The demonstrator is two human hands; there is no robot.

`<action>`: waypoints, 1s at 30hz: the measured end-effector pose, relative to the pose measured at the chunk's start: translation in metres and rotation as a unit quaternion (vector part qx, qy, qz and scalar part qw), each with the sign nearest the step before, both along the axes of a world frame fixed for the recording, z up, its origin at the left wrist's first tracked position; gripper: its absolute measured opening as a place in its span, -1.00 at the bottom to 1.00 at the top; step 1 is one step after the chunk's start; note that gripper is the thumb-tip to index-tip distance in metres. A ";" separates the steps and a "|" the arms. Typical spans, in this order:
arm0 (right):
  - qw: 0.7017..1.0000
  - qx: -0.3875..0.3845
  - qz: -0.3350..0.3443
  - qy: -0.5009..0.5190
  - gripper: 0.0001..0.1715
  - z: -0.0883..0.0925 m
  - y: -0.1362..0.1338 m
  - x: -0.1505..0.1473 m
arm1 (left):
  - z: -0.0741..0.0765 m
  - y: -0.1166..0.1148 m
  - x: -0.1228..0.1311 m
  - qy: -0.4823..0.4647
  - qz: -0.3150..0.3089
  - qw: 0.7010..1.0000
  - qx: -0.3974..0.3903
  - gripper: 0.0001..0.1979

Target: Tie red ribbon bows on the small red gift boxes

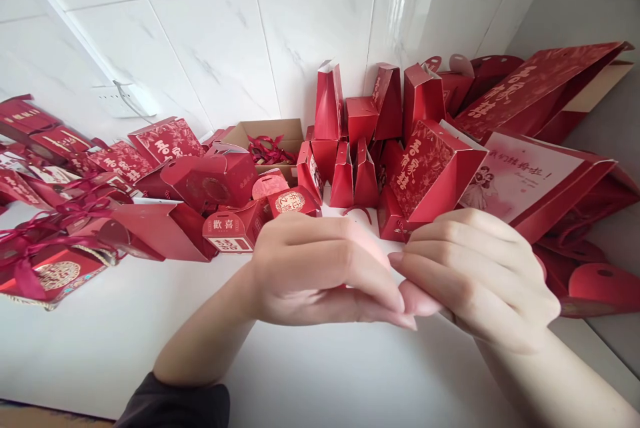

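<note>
My left hand [325,271] is raised over the white table, its fingers bent and pinched together. Beside it, my right hand [475,275] is curled too, and the fingertips of both meet at the centre. Whatever lies between the fingertips, if anything, is hidden or too small to name. Just behind my left hand sit a red box with a gold round emblem [293,203] and a small red box with a white label [230,228]. Beyond my right hand leans a red box with gold characters [430,171].
An open cardboard box [270,131] with dark red ribbons stands by the tiled wall. Large red gift bags [530,175] lean at the right. Piled red boxes and ribbons spread along the left, near a wall socket [120,101]. The white table [320,375] spans the front.
</note>
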State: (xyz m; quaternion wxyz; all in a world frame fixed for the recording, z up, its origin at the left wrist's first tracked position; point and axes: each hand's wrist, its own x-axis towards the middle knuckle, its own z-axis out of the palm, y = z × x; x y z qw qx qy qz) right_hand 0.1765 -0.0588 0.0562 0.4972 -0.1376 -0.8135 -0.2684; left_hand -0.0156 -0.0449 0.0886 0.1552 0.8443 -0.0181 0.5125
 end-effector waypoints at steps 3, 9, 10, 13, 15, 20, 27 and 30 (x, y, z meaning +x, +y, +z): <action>1.000 0.002 0.004 -0.001 -0.70 0.000 0.002 0.000 | -0.001 -0.001 -0.001 0.002 0.015 1.000 -0.011 -0.89; 1.000 -0.012 -0.004 -0.006 -0.70 0.000 0.001 -0.001 | -0.002 0.003 -0.004 0.031 0.009 0.999 -0.025 -0.88; 1.000 -0.020 -0.006 -0.011 -0.69 -0.001 0.001 -0.001 | -0.002 0.003 -0.005 0.040 0.004 0.999 -0.034 -0.89; 0.999 -0.043 -0.010 -0.019 -0.65 -0.003 0.003 -0.001 | -0.004 0.003 -0.006 0.052 -0.013 0.997 -0.055 -0.88; 0.999 -0.047 0.002 -0.014 -0.62 -0.005 0.005 -0.002 | -0.004 0.002 -0.007 0.058 -0.011 0.996 -0.061 -0.85; 0.989 -0.133 0.070 -0.014 -0.46 -0.009 0.012 -0.010 | 0.000 0.001 -0.004 0.071 -0.012 0.996 -0.045 -0.84; 0.976 -0.185 0.118 -0.012 -0.46 -0.013 0.016 -0.013 | 0.003 0.004 -0.001 0.063 -0.022 0.997 -0.036 -0.87; 0.980 -0.178 0.087 -0.033 -0.44 -0.008 0.015 -0.006 | 0.003 0.003 -0.003 0.066 -0.010 0.997 -0.045 -0.87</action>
